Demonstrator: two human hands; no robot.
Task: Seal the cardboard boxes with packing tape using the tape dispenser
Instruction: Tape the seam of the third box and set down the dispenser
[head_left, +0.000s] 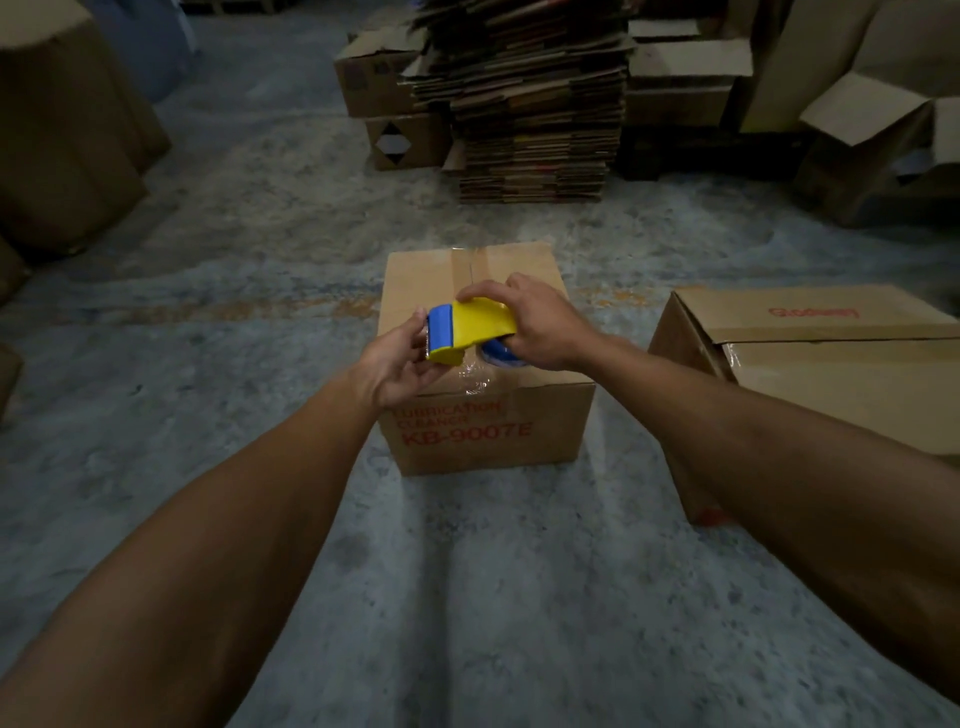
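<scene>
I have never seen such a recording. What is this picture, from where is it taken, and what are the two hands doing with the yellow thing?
There is no machine here. A camera worn on a person's head looks down at bare arms. The right hand grips a yellow and blue tape dispenser; the left hand touches its blue front end. Below them a closed cardboard box stands on the concrete floor, with clear tape along its top seam. A second box lies to the right. Flattened cardboard is stacked behind.

We see a grey concrete floor (260, 218) bearing a taped brown cardboard box (488, 431) at centre, another brown cardboard box (810, 374) at three o'clock, and a tall stack of flattened cardboard sheets (535, 104) at twelve.
</scene>
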